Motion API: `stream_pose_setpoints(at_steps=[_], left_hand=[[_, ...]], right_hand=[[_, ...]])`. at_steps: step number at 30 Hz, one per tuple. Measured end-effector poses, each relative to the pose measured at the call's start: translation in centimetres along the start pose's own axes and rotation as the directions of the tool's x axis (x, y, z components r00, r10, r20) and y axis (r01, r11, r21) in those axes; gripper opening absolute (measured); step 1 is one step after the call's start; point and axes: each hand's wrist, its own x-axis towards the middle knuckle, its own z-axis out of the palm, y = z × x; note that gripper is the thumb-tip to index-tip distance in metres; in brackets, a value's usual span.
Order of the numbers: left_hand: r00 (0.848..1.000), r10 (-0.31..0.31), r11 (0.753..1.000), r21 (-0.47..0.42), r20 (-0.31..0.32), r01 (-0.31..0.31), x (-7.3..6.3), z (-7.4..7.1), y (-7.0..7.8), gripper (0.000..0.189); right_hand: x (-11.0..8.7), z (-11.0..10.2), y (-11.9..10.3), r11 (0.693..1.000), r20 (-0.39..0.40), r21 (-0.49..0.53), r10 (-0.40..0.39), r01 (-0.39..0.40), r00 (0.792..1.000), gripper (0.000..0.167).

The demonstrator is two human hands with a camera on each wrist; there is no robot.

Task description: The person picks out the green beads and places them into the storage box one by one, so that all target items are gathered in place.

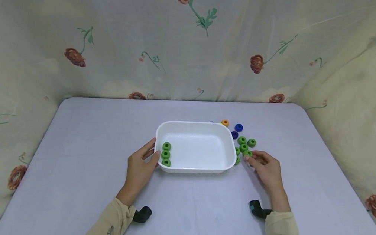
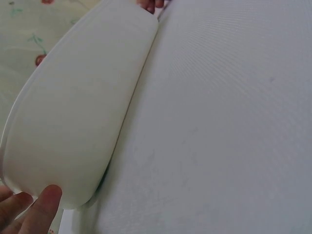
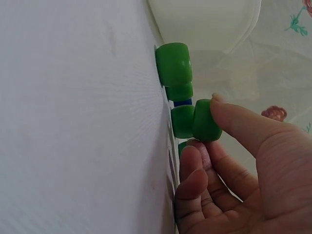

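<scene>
- Nearest are two beige sleeves (image 1: 98, 230), with a small black device (image 1: 142, 214) beside the left cuff and another beside the right.
- The right hand (image 1: 269, 168) pinches a green, rounded bead with a hole (image 3: 206, 121) between thumb and finger, at the near end of the loose green beads, to the right of the tray.
- The left hand (image 1: 140, 171) is spread, thumb and fingers touching the left end of a white, rectangular, round-cornered tray (image 1: 199, 168).
- The tray is on the pale tabletop (image 1: 196, 210); along its left end inside, three green beads (image 1: 165, 154) sit in a row.
- Just beyond the held bead, more loose green beads (image 1: 242, 140) cluster near the tray's right end, some partly hidden by its wall.
- Farther back are dark blue beads (image 1: 238, 127) and an orange bead (image 1: 225, 122).
- Farthest hangs a pale, flower-printed cloth (image 1: 167, 33).
</scene>
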Motion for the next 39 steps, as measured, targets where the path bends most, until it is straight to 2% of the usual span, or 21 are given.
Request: stream_pose_setpoints(at_steps=[8,12,17,21,27,33,36,39], left_hand=[[1.0,-0.005,1.0,0.0,0.006,0.005,0.0,-0.1,0.1,0.05],[1.0,-0.009,1.0,0.003,0.005,0.009,0.0,-0.1,0.1,0.05],[1.0,-0.012,1.0,0.004,0.008,0.012,0.0,-0.1,0.0,0.051],[1.0,-0.008,1.0,0.0,0.007,0.008,0.0,-0.1,0.1,0.05],[1.0,-0.001,1.0,0.009,0.013,0.001,0.1,-0.1,0.2,0.051],[1.0,-0.021,0.999,0.032,0.012,0.02,0.1,-0.1,0.3,0.052],[1.0,-0.022,0.999,0.034,0.011,0.021,0.1,0.0,0.2,0.053],[1.0,-0.019,0.999,0.032,0.009,0.019,0.1,0.0,0.2,0.053]], right_hand=[[-0.8,0.0,-0.7,0.998,0.013,0.061,-0.003,0.002,1.0,0.049],[-1.3,0.2,-1.8,0.989,-0.023,0.133,-0.059,0.061,0.998,0.043],[-1.7,0.5,-3.1,0.978,-0.097,0.158,-0.12,0.134,0.988,0.036],[-1.9,0.8,-4.2,0.973,-0.091,0.157,-0.155,0.168,0.984,0.035],[-2.2,1.7,-6.0,0.967,-0.06,0.142,-0.205,0.211,0.977,0.033],[-2.5,3.3,-8.0,0.962,0.016,0.075,-0.263,0.261,0.965,0.033],[-2.6,4.5,-8.9,0.954,0.061,0.076,-0.295,0.291,0.953,0.032],[-2.8,5.9,-10.0,0.935,0.108,0.102,-0.351,0.341,0.93,0.031]])
